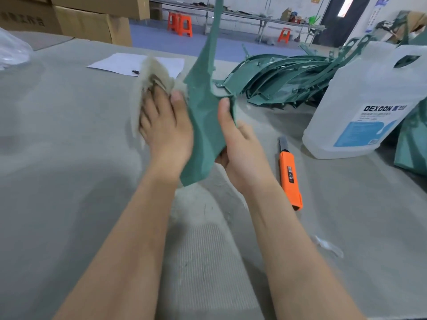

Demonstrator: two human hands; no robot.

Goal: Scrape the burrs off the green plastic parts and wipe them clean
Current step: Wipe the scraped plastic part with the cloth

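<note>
Left hand (165, 125), centre of frame: fingers wrapped in a blurred beige cloth (151, 75), thumb laid against the face of the green part (204, 105). Right hand (240, 148), just right of it: thumb on the part's near face, fingers curled behind, grasping its lower edge. The part stands upright between both hands, above the grey table (69, 181), its thin arm rising to the top of the frame.

Orange utility knife (288, 174), centre right: lying flat on the table, apart from the right wrist.

Translucent jug (367, 102), right, labelled DEXCON: standing.

Stack of green parts (282, 77), upper right: piled behind the jug.

White paper (129, 63) with a small dark object on it, upper centre-left.

Cardboard boxes (87, 19), upper left.
</note>
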